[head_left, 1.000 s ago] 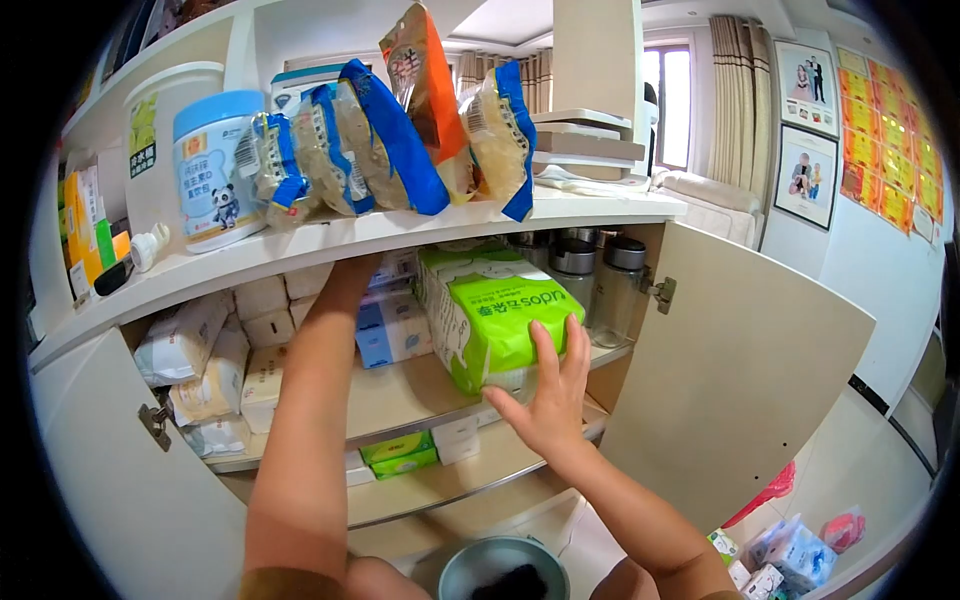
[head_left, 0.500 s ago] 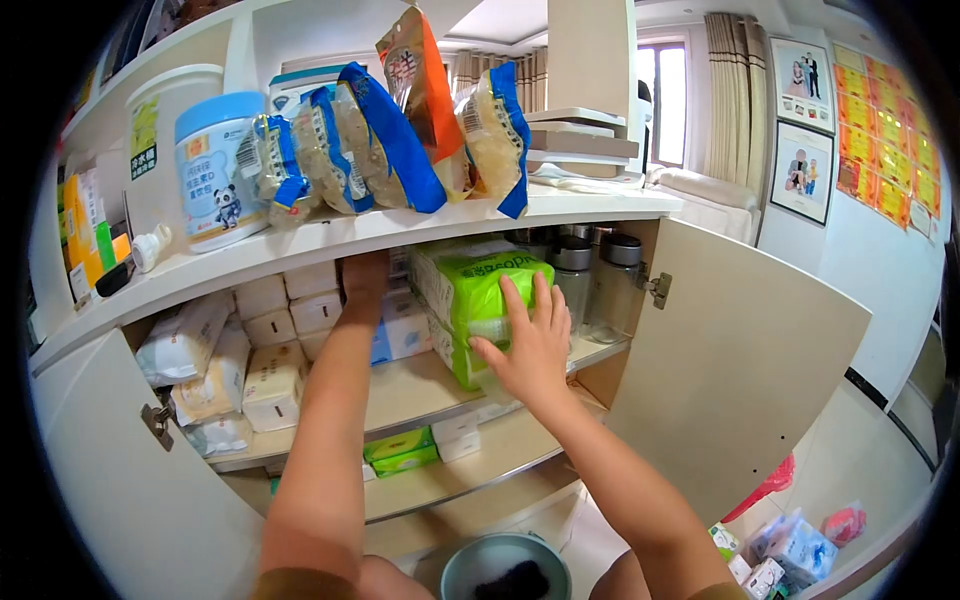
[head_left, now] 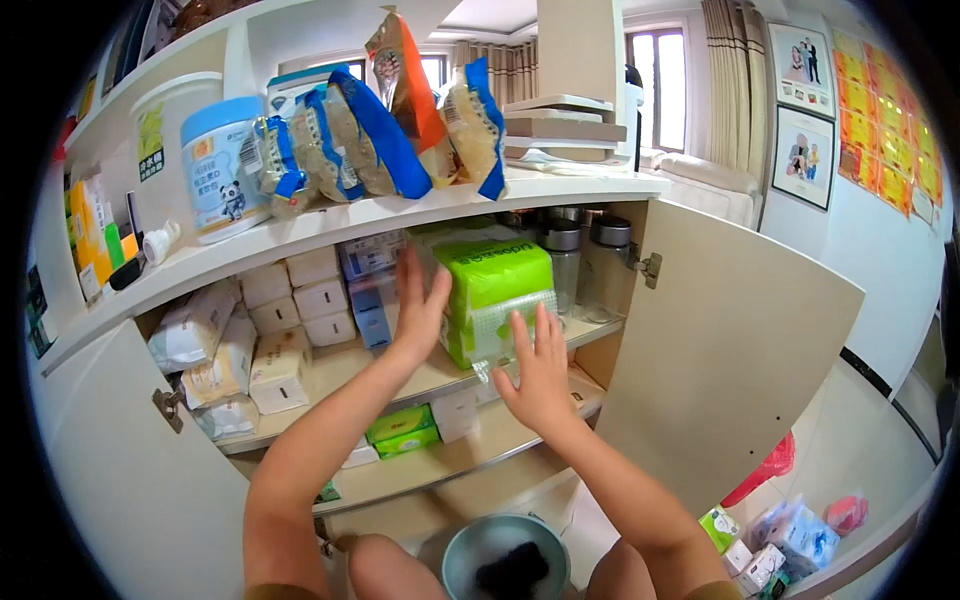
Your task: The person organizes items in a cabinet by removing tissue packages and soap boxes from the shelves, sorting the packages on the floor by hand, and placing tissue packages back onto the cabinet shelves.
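Note:
A large green and white tissue pack (head_left: 495, 275) stands on the upper cabinet shelf, with clear plastic wrap at its front. Against its left side is my left hand (head_left: 422, 305), fingers spread and pointing up. My right hand (head_left: 540, 372) is at the lower front of the pack, its fingers apart over the clear wrap. Blue boxes (head_left: 370, 305) stand just left of the pack, partly behind my left hand. To its right are glass jars with grey lids (head_left: 608, 270).
White tissue packs (head_left: 280, 370) are stacked at the shelf's left. Both cabinet doors (head_left: 735, 340) stand open. A lower shelf holds a green pack (head_left: 403, 430). Snack bags (head_left: 375, 135) and a blue-lidded tub (head_left: 225, 170) sit on the counter. Below is a basin (head_left: 463, 560).
My left hand has come out from behind, left of the pack, to its left side. My right hand has moved down the pack's front. The pack sits further back on the shelf.

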A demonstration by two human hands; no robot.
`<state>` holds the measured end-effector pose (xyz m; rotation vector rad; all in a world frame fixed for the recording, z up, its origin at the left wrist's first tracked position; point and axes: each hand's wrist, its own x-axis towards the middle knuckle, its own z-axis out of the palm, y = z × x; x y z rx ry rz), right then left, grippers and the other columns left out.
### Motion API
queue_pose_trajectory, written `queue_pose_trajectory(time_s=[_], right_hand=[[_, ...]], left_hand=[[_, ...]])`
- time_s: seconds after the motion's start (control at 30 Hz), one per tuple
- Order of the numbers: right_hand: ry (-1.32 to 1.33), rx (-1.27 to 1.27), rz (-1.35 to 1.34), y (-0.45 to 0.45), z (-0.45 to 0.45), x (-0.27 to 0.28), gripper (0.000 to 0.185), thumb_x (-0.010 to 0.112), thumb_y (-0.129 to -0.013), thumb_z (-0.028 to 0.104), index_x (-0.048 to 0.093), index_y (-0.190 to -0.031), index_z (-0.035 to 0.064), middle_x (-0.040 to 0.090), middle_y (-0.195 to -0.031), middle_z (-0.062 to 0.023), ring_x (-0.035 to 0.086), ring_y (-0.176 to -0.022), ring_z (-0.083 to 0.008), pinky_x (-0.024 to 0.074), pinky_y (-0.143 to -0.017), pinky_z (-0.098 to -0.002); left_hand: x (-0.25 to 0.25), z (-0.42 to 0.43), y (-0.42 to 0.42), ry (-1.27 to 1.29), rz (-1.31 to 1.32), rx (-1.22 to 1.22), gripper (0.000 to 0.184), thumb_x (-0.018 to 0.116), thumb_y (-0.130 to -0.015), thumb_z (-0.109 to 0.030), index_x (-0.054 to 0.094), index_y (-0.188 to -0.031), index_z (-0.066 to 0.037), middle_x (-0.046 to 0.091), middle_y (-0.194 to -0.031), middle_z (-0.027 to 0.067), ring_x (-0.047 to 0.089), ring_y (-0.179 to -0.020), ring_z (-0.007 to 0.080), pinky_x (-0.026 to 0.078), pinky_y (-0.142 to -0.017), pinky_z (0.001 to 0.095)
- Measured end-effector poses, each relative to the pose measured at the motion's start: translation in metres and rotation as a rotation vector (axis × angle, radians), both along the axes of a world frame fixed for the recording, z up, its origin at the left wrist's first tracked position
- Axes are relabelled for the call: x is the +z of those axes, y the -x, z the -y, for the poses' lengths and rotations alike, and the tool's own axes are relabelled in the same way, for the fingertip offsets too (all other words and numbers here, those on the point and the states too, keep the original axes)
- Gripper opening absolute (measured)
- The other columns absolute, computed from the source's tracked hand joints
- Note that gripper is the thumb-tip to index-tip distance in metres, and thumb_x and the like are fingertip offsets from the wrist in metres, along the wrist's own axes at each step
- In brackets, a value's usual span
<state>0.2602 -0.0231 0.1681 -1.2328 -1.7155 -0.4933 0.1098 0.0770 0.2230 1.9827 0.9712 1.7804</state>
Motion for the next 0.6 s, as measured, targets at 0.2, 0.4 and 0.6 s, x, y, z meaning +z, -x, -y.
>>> queue_pose_trajectory(time_s=[0.2,0.4,0.6], right_hand=[[0.176,0.02,-0.078,-0.004,0.029,-0.023,0.064,0.057,-0.066,0.019,0.027,-0.122,0.0067,0.017,-0.125,-0.0244,0.02,-0.113,-0.0406,0.0182,-0.093,-0.045],[0.228,0.061,-0.18,-0.02,0.058,-0.044,0.061,0.057,-0.066,0.018,0.03,-0.119,0.0046,0.017,-0.125,-0.0238,0.02,-0.113,-0.0392,0.019,-0.093,-0.0434],[0.265,0.02,-0.281,-0.049,0.09,-0.055,0.056,0.057,-0.065,0.017,0.034,-0.115,0.0043,0.019,-0.124,-0.0241,0.024,-0.111,-0.0383,0.0244,-0.09,-0.0417]], left_hand=[[-0.001,0.015,-0.017,-0.156,-0.246,0.016,0.078,0.062,-0.067,-0.03,0.017,-0.125,-0.007,0.01,-0.128,0.0218,0.009,-0.121,0.0329,0.014,-0.097,0.0367],[0.004,0.006,-0.02,-0.057,-0.177,0.028,0.071,0.063,-0.066,-0.022,0.022,-0.122,-0.006,0.02,-0.124,0.0212,0.024,-0.114,0.0337,0.023,-0.094,0.036],[-0.008,0.056,-0.037,-0.118,-0.068,0.212,0.071,0.06,-0.066,-0.014,0.019,-0.122,-0.003,0.016,-0.125,0.0187,0.016,-0.117,0.0316,0.018,-0.095,0.0365]])
